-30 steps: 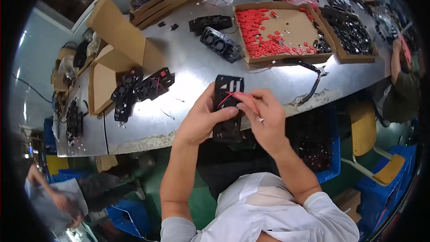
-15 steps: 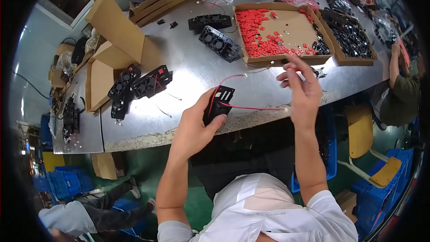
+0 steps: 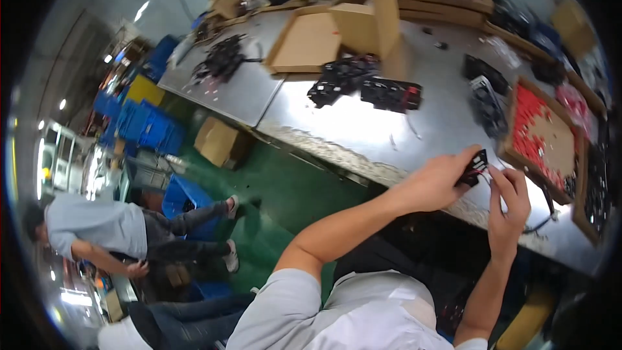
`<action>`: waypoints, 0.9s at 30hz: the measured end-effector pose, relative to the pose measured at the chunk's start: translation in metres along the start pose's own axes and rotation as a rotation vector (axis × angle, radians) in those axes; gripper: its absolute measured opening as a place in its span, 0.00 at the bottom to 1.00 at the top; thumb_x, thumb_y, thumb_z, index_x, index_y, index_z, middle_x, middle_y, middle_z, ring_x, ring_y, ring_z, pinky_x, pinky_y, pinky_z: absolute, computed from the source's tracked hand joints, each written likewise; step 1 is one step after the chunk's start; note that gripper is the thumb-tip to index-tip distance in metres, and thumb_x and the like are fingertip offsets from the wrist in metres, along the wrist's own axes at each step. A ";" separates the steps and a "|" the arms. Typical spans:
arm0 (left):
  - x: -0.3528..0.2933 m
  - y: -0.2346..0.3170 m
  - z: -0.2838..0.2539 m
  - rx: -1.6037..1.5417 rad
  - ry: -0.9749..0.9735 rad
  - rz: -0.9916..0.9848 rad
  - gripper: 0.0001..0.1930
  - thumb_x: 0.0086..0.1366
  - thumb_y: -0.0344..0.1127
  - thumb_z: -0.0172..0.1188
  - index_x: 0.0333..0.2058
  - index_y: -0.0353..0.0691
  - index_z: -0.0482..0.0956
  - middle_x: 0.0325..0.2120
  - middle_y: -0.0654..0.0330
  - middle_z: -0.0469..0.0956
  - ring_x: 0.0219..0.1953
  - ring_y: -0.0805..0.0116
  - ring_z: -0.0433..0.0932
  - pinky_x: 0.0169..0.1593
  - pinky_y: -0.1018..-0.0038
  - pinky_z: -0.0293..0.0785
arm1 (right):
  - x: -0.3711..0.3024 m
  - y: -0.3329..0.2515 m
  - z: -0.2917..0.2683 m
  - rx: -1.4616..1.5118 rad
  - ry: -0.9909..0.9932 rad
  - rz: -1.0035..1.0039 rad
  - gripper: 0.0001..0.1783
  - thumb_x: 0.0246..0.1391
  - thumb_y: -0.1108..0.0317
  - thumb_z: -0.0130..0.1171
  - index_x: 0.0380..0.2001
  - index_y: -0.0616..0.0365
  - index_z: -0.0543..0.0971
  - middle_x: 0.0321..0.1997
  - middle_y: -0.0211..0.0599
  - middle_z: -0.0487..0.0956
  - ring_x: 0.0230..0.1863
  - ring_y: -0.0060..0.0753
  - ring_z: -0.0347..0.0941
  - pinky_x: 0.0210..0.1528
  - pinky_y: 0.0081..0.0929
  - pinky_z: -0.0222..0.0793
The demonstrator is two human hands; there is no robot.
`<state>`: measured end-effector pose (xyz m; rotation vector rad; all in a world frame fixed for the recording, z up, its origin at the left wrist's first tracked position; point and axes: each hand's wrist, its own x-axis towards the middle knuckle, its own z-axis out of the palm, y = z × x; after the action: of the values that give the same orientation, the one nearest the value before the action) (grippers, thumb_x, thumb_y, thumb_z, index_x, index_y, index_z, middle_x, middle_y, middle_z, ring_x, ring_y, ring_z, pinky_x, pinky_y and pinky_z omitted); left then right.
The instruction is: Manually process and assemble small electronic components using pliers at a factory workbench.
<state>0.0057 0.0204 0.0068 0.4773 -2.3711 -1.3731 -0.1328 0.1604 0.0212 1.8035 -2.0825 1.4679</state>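
Observation:
My left hand [image 3: 435, 183] is closed around a black plastic housing [image 3: 476, 170] with pale slots and thin wires, held above the table's front edge. Close against its right side, my right hand [image 3: 509, 202] pinches with thumb and fingertips by the wires; what lies between them is too small and blurred to name. Beyond both hands, black fan units [image 3: 487, 105] lie beside a cardboard tray [image 3: 562, 131] of small red plastic parts [image 3: 532, 122].
More black fan units [image 3: 391, 94] lie left of the hands, before an open cardboard box [image 3: 360, 26]. A tray of black parts [image 3: 595, 202] stands at the far right. Left, a person in a light shirt [image 3: 107, 227] is near blue crates [image 3: 154, 127]. A carton [image 3: 219, 142] sits on the green floor.
The view has swung left, bringing a person and more floor into sight. My right hand has come from beside the red parts tray to the housing in my left hand.

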 end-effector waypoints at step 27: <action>0.007 -0.033 0.022 -1.230 -0.026 -0.291 0.19 0.74 0.35 0.58 0.61 0.41 0.75 0.46 0.64 0.81 0.47 0.77 0.80 0.51 0.78 0.79 | -0.049 0.020 0.033 0.567 0.196 0.444 0.14 0.63 0.83 0.55 0.51 0.67 0.78 0.44 0.32 0.74 0.45 0.22 0.72 0.51 0.18 0.69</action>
<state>-0.0071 0.0181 -0.0317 0.4029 -1.0734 -2.5645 -0.1143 0.1741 -0.0366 1.2584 -2.2066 2.4387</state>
